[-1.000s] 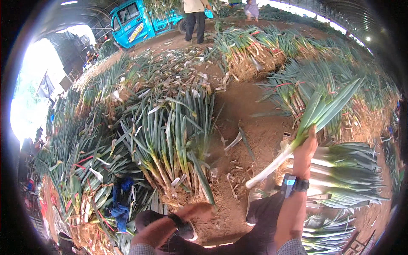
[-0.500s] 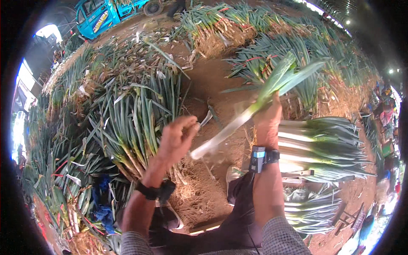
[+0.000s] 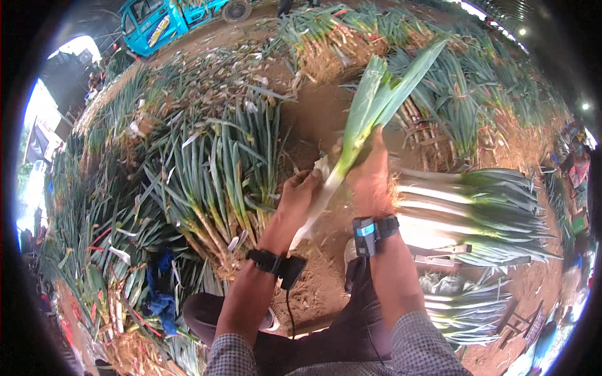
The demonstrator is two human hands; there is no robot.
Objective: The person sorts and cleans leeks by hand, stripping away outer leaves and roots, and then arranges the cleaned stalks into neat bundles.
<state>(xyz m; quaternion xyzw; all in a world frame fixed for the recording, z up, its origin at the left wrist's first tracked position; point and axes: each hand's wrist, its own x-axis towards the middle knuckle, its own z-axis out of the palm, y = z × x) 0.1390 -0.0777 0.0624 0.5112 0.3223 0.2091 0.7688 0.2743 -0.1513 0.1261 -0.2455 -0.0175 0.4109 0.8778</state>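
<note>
A single leek (image 3: 360, 122) slants across the middle, green leaves up and away, white shaft down toward me. My right hand (image 3: 371, 175) is closed round it where the green begins. At the shaft's left side, my left hand (image 3: 299, 193) has its fingers pinched together on a pale strip of leek skin (image 3: 322, 165). Beside my right forearm, trimmed leeks (image 3: 433, 203) lie in a row, white ends toward me. Untrimmed leeks (image 3: 213, 182) stand heaped near my left hand.
More trimmed leeks (image 3: 464, 310) lie at the lower right, by a dark wooden frame (image 3: 520, 323). Bundled leeks (image 3: 338, 47) pile up at the far side. A blue vehicle (image 3: 160, 28) stands at the far left. Blue cloth (image 3: 162, 301) lies among leaves at left.
My left hand has moved up and right to the leek and closed its fingers at the shaft. The right hand has shifted left, and the leek now stands steeper.
</note>
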